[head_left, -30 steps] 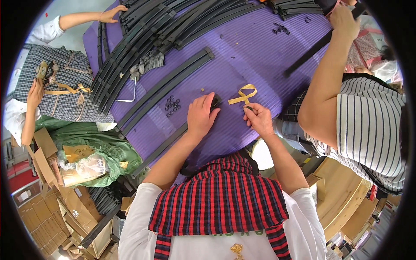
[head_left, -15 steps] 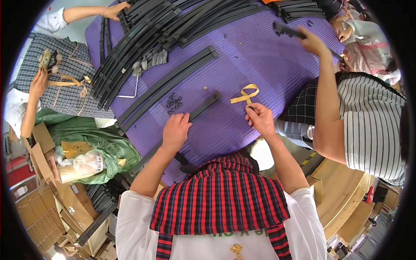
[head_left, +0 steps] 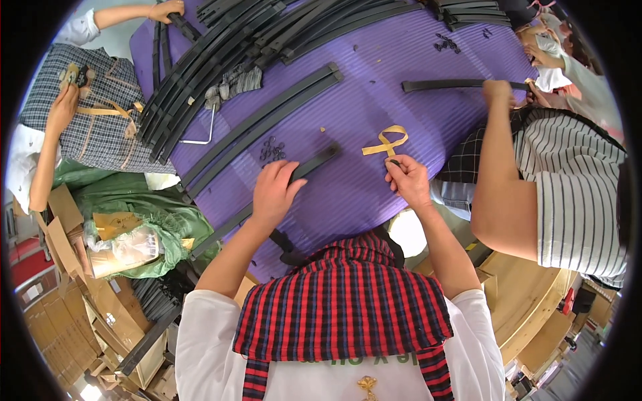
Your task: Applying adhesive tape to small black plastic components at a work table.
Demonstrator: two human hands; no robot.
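My left hand (head_left: 274,194) is closed over a flat black strip (head_left: 317,159), which comes out between thumb and fingers. The strip lies slanting over the purple table, its far end pointing up and right. My right hand (head_left: 409,182) pinches a small dark piece (head_left: 395,162), mostly hidden by the fingertips. Just beyond those fingertips is a looped yellow ribbon (head_left: 394,129), its lower end meeting them. Several small black rings (head_left: 272,150) lie in a cluster beyond my left hand.
Two long black strips (head_left: 267,123) lie across the purple ribbed table (head_left: 374,87). Beyond them are a heap of black strips (head_left: 221,67), a grey glove (head_left: 242,80) and a bent metal rod (head_left: 211,127). Co-workers stand left and right; the right one's hand (head_left: 498,93) holds a black strip (head_left: 441,85).
My right hand has shifted slightly right with the ribbon. My left thumb has spread away from the fingers over the strip. The co-worker on the right has lowered a black strip toward the table.
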